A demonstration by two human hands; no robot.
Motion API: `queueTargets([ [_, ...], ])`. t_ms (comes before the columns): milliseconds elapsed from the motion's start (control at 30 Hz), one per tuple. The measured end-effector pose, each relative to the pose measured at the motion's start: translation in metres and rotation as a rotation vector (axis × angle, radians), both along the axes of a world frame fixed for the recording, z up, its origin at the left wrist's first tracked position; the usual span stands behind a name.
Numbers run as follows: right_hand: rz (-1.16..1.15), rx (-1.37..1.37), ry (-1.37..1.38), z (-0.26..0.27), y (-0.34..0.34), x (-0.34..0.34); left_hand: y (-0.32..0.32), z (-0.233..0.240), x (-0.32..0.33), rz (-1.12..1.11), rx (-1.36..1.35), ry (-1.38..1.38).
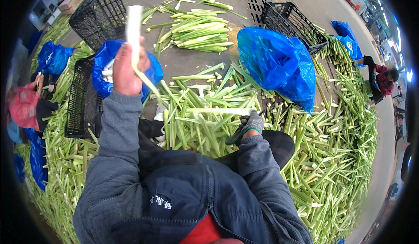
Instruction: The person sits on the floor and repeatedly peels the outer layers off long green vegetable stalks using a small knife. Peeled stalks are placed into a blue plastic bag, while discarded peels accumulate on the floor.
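My bare left hand (129, 68) is raised over a blue plastic bag and grips a peeled white shoot (134, 26), blurred, that looks like water bamboo. A pale strip of husk (147, 81) hangs from it. In a grey glove with a green cuff, my right hand (250, 124) is low at the right of the husk heap. Its fingers close on one end of a long pale-green husk (222, 111), which points left. Green husks (206, 129) lie heaped between my legs. Several white shoots (108, 72) show inside the blue bag (100, 80).
Unpeeled green stalks (199, 31) are piled ahead on the floor. A full-looking blue bag (275, 60) stands front right near a black crate (291, 24). More black crates (98, 14) stand at left. People sit at the far left (26, 106) and far right (383, 80) among husks.
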State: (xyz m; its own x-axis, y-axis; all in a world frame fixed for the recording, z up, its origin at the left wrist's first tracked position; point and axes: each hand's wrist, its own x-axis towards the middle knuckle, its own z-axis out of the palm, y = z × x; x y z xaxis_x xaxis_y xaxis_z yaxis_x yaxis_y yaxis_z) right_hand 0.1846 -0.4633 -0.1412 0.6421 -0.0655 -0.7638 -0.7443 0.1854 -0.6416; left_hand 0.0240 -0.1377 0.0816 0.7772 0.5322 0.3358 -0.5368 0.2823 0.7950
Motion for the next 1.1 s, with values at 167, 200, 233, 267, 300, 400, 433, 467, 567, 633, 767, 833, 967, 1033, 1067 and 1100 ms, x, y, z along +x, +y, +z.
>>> queueTargets([
  [167,0.543,0.057,-0.546,0.068,0.028,-0.042,-0.061,-0.035,-0.012,0.208,0.913,0.439],
  [200,0.569,0.181,-0.549,0.096,0.033,-0.053,-0.071,-0.039,-0.014,0.237,0.968,0.426],
  [233,0.591,0.306,-0.551,0.127,0.038,-0.061,-0.080,-0.042,-0.016,0.264,1.024,0.410],
  [267,0.583,0.371,-0.603,0.143,0.040,-0.066,-0.087,-0.044,-0.017,0.248,1.081,0.430],
  [300,0.571,0.429,-0.658,0.159,0.041,-0.070,-0.094,-0.048,-0.016,0.228,1.108,0.375],
  [400,0.493,0.353,-0.616,0.183,0.046,-0.074,-0.106,-0.053,-0.017,0.145,1.168,0.307],
  [433,0.518,0.293,-0.599,0.185,0.045,-0.073,-0.109,-0.054,-0.017,0.073,1.093,0.314],
  [467,0.455,0.383,-0.609,0.183,0.044,-0.072,-0.111,-0.056,-0.017,0.002,1.016,0.318],
  [567,0.437,0.352,-0.591,0.178,0.037,-0.072,-0.113,-0.069,-0.014,-0.273,0.541,0.432],
  [633,0.413,0.316,-0.594,0.179,0.032,-0.073,-0.119,-0.068,-0.012,-0.491,0.002,0.639],
  [767,0.385,0.257,-0.527,0.174,0.027,-0.073,-0.125,-0.080,-0.010,0.000,0.825,0.470],
  [833,0.350,0.306,-0.532,0.171,0.028,-0.071,-0.127,-0.076,-0.008,-0.014,0.698,0.456],
  [967,0.347,0.303,-0.535,0.170,0.019,-0.068,-0.139,-0.066,-0.007,-0.093,0.818,0.425],
  [1033,0.323,0.340,-0.543,0.173,0.018,-0.072,-0.134,-0.075,-0.006,-0.160,0.740,0.455],
  [1067,0.343,0.337,-0.533,0.172,0.018,-0.071,-0.128,-0.079,-0.007,-0.237,0.683,0.503],
  [1100,0.361,0.330,-0.522,0.169,0.016,-0.070,-0.127,-0.078,-0.006,-0.317,0.622,0.550],
])
